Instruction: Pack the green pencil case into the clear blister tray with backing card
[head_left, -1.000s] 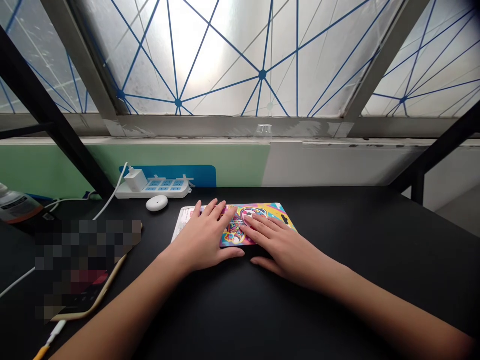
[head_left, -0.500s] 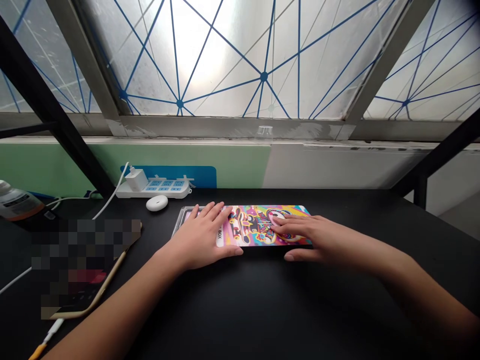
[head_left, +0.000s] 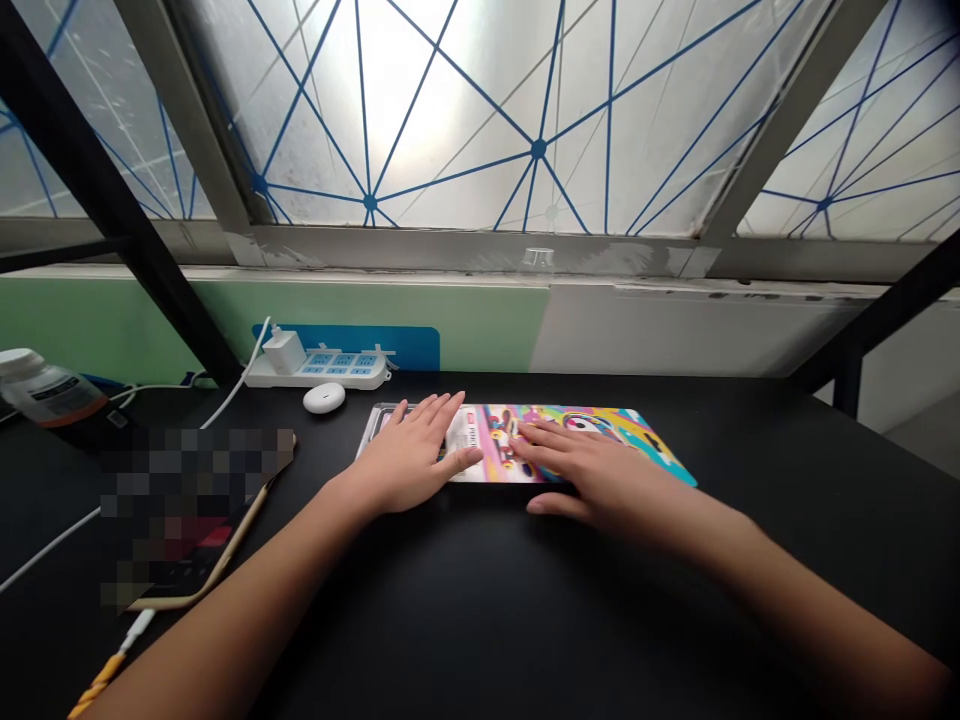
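Observation:
A flat box lies on the black table, its brightly coloured cartoon sleeve (head_left: 607, 435) drawn out to the right. My left hand (head_left: 412, 455) lies flat on the left end, over the clear inner tray (head_left: 373, 432), fingers stretched out. Beside it my right hand (head_left: 592, 470) rests flat on the coloured sleeve, its fingers pointing left across the print.
A white power strip (head_left: 319, 368) with a charger plugged in and a small white oval case (head_left: 324, 397) sit at the back left. Further left are a bottle (head_left: 45, 388), cables, and a blurred-out device (head_left: 187, 510). Black frame bars slope at both sides.
The coloured sleeve has slid to the right off the inner tray, stretching the box out. My right hand moved right with it, then back left over the print. My left hand stayed on the left end.

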